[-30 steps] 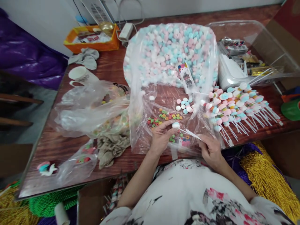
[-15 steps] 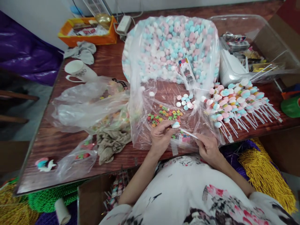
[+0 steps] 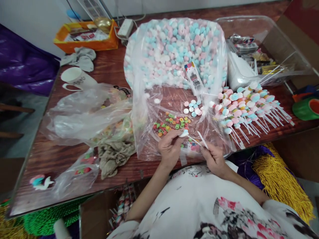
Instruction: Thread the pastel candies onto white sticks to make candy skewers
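My left hand pinches a white and pale-blue disc that looks like a marshmallow between thumb and fingers. A thin pale strand or stick runs from the disc toward my right hand. Closed fingers of that hand grip a white stick, its free end tilted up and apart from the disc. Just beyond my hands lie colourful cereal-like rings and a small group of loose pastel discs on clear plastic. A heap of discs threaded on white sticks lies at the right.
A big clear bag of pastel discs fills the table's back, with a printed packet on it. Around it are a clear bin, green tape roll, white mug, orange tray and crumpled cloth.
The view has shifted slightly. The white stick in my right hand now angles up, away from the disc, and the thin strand shows separately. My left hand keeps its pinch.
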`<act>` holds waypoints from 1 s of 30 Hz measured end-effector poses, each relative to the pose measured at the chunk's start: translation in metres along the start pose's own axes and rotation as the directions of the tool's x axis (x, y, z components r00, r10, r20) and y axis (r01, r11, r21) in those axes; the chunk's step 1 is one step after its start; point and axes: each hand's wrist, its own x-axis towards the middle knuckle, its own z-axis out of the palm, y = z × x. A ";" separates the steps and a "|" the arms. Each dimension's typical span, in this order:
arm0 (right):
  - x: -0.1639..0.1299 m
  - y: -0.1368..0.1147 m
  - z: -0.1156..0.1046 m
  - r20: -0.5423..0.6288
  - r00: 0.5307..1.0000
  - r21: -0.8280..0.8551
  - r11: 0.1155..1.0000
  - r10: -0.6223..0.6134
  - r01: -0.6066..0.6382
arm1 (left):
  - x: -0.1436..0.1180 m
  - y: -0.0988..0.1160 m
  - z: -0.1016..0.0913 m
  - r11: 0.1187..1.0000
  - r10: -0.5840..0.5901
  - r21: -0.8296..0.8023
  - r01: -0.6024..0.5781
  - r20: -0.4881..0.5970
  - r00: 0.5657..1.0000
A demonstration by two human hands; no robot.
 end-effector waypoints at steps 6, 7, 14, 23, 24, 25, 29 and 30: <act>0.003 0.000 0.009 0.079 0.997 0.046 0.999 0.012 -0.016 | 0.001 0.004 -0.001 0.990 0.117 0.086 -0.115 -0.017 0.993; 0.003 0.001 0.010 0.074 0.997 0.058 0.998 0.023 -0.027 | 0.002 0.007 -0.003 0.967 0.202 0.153 -0.203 0.021 0.979; 0.003 0.009 0.014 0.053 0.997 0.084 0.994 0.064 -0.069 | 0.001 0.015 -0.008 0.857 0.320 0.341 -0.387 0.237 0.917; 0.007 0.005 0.009 0.081 0.995 0.010 0.998 0.054 -0.056 | 0.000 0.003 -0.007 0.998 -0.038 0.049 0.034 0.095 0.995; 0.006 0.006 0.010 0.084 0.995 0.011 0.998 0.059 -0.061 | -0.002 0.000 -0.006 0.997 -0.026 0.076 0.019 0.098 0.995; 0.005 0.007 0.010 0.085 0.994 0.014 0.998 0.062 -0.063 | -0.005 -0.004 -0.006 0.995 -0.008 0.095 -0.001 0.096 0.995; 0.001 0.013 0.013 0.074 0.995 0.031 0.997 0.070 -0.073 | -0.017 -0.010 -0.002 0.963 0.124 0.214 -0.163 0.184 0.975; 0.000 0.015 0.014 0.064 0.995 0.038 0.996 0.072 -0.074 | -0.020 -0.008 0.000 0.950 0.149 0.234 -0.206 0.238 0.960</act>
